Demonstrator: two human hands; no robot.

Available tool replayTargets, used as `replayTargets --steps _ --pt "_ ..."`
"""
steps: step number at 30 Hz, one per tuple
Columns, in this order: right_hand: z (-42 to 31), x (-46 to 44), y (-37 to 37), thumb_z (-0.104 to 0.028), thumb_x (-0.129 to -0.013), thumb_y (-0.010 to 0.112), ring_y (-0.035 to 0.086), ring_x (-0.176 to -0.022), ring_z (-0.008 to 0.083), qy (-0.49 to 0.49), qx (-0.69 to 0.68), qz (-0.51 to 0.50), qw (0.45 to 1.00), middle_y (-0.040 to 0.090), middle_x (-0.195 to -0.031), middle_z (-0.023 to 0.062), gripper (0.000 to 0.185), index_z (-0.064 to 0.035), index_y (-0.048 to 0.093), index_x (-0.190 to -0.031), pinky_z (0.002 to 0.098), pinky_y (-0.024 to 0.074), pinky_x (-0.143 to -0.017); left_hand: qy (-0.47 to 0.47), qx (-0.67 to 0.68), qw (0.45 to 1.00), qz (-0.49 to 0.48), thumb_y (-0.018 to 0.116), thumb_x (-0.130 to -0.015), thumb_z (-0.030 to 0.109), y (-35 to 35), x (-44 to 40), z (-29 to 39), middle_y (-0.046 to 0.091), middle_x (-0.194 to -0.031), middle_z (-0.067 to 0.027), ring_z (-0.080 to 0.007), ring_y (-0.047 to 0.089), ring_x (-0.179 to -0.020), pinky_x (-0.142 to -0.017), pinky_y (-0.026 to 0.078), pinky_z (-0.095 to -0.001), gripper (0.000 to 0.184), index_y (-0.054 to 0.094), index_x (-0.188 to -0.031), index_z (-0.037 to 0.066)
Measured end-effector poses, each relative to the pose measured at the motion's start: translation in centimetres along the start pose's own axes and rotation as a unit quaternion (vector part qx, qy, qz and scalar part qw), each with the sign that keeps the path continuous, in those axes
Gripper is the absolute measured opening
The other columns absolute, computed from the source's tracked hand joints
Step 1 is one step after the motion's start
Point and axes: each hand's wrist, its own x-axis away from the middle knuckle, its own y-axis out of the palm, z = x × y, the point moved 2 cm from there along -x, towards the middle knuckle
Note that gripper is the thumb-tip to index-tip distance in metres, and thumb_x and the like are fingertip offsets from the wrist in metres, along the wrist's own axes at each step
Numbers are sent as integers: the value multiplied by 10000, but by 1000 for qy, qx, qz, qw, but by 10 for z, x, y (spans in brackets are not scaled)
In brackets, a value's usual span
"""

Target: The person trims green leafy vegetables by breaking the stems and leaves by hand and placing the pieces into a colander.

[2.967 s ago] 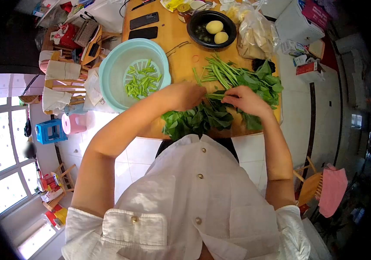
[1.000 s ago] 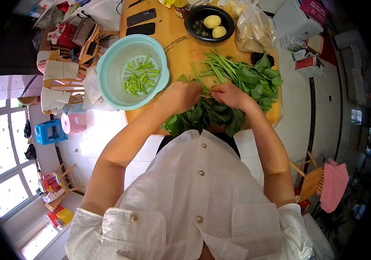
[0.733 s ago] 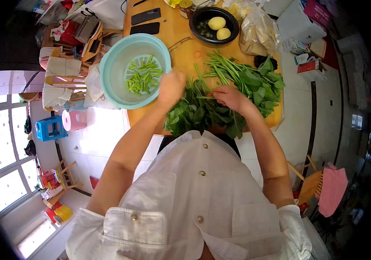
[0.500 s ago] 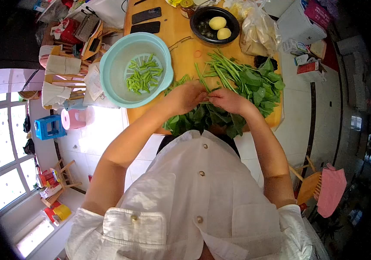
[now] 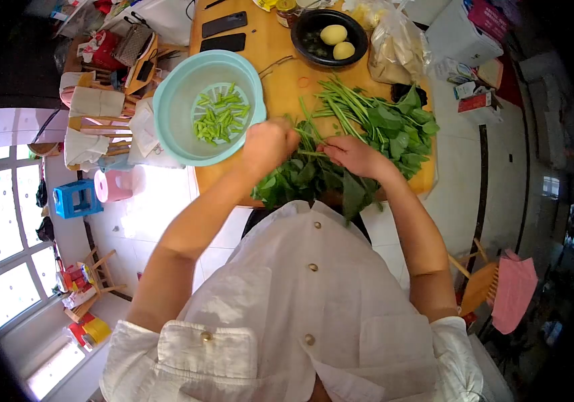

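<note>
My left hand (image 5: 271, 143) is closed in a fist beside the right rim of the light-blue basin (image 5: 166, 100); what its fingers hold is hidden. Inside the basin lie short cut green stem pieces (image 5: 220, 120). My right hand (image 5: 357, 157) pinches a leafy green stem (image 5: 312, 153), whose bare end points left toward my left hand. A dark leaf (image 5: 353, 195) hangs below the right hand. Under and between both hands spreads a heap of leafy greens (image 5: 287, 184). More long-stemmed greens (image 5: 394, 130) lie to the right on the wooden table (image 5: 277, 87).
A black bowl (image 5: 303, 50) with two peeled, potato-like yellow pieces (image 5: 334, 35) stands at the back. Right of it sits a clear plastic bag (image 5: 397, 47). Two dark phones (image 5: 224, 25) lie at the back left. A jar (image 5: 287, 12) stands near the bowl.
My hands were together over the greens; the left has moved left toward the basin and closed into a fist. The right still pinches a stem, and a leaf now hangs lower beneath it.
</note>
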Motion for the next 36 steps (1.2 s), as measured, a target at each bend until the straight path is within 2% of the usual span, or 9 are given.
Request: replayTargets --steps 4,8,10,15,18,20,22,31,36 --pt "2 2 0 -205 -914 487 598 -692 270 -28 35 14 999 603 -713 144 237 -19 631 -939 368 455 -644 -335 450 828 10 503 -845 166 17 -7 -35 600 -686 -78 -178 537 -549 -570 457 -313 193 605 -747 34" --pt "-13 7 -1 -218 -913 491 617 -757 314 -28 74 17 997 616 -748 174 248 -6 620 -913 398 459 -675 -134 436 881 -128 412 -921 86 5 -11 -16 573 -802 -50 -157 522 -657 -591 415 -284 223 597 -1041 60" --pt "-16 7 -5 -224 -909 500 624 -807 341 -81 124 22 989 626 -809 192 256 3 618 -915 418 461 -702 197 209 951 -113 453 -925 118 0 -8 1 571 -824 -105 -264 560 -695 -639 447 -357 180 595 -1006 43" --pt "-24 12 -14 -226 -890 541 616 -785 339 -55 93 28 994 622 -827 210 251 9 621 -927 401 462 -699 148 55 963 -218 511 -888 159 -13 1 13 570 -832 -162 -363 565 -722 -645 454 -409 149 556 -880 17" --pt "-17 16 -15 -226 -876 570 613 -771 334 -53 65 54 995 627 -828 209 248 7 629 -940 387 464 -696 129 146 980 -42 511 -874 172 -1 -2 -6 543 -715 -121 -286 550 -634 -568 425 -371 153 548 -827 31" --pt "-14 18 -15 -227 -871 583 613 -764 330 -82 59 94 990 629 -822 206 250 6 633 -949 380 466 -693 -273 505 819 -13 443 -867 162 5 -10 -30 516 -630 -51 -185 494 -573 -536 400 -323 220 562 -752 16" --pt "-14 18 -16 -227 -870 584 618 -774 327 -58 72 57 994 638 -839 201 254 2 648 -957 373 470 -697 -284 485 827 -8 389 -878 145 10 -6 -11 492 -621 -15 -105 423 -569 -524 346 -260 255 587 -790 11" --pt "-11 -6 -8 -265 -840 589 619 -822 367 -87 170 -33 981 646 -871 208 282 -14 665 -945 422 475 -736 226 42 953 -199 516 -863 178 4 -1 25 616 -827 -123 -317 621 -782 -665 492 -416 194 628 -964 55" --pt "-15 -7 -1 -263 -841 584 614 -849 378 -62 180 -56 980 644 -909 213 282 -11 664 -938 432 475 -749 179 63 952 -242 570 -808 149 -7 2 35 604 -837 -124 -303 603 -824 -695 494 -421 198 624 -981 71"
